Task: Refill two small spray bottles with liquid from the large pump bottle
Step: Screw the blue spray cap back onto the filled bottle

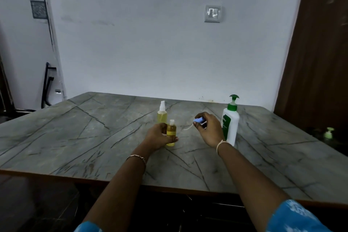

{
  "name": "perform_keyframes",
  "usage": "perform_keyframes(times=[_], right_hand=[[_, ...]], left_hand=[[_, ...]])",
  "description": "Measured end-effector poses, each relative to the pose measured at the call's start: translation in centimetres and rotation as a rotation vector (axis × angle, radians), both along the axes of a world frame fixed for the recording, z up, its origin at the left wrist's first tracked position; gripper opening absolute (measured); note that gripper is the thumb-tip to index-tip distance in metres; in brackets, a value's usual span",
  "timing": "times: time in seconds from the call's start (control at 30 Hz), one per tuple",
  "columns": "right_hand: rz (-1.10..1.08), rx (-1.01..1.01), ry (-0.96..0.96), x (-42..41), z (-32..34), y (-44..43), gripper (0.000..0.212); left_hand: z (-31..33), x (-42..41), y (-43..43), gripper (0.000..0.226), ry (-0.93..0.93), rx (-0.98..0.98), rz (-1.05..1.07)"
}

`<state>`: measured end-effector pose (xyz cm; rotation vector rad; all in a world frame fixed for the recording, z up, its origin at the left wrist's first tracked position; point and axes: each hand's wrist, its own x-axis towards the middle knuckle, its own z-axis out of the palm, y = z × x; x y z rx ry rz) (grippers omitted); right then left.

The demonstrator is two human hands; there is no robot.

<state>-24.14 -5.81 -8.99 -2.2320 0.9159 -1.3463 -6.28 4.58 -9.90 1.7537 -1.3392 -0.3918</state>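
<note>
Green label on pump bottle unreadable; left hand grips uncapped spray bottle, right hand pinches sprayer top.

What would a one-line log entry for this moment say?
left hand: grips uncapped small bottle, upright | right hand: holds spray head with tube | second spray bottle: capped, behind | pump bottle: upright, not held

Left hand gripping; right hand pinching; arms extended.
</note>
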Motion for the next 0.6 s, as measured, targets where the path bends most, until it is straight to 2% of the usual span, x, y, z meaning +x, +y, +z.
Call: perform_keyframes(times=[0.23, 0.43, 0.6], right_hand=[[-0.087, 0.060, -0.171, -2.5, 1.3, 0.3, 0.013], [0.032, 0.258, -0.410, -2.4, 1.8, -0.8, 0.019], [0.076, 0.281, -0.490, -1.6, 2.3, -1.9, 0.019]], left_hand=[[0.1, -3.3, -1.5, 0.049, 0.016, -0.029, -0.048], [-0.1, -4.5, -3.3, 0.049, 0.007, -0.048, -0.033], [-0.2, -4.5, -4.9, 0.049, 0.023, -0.048, -0.058]])
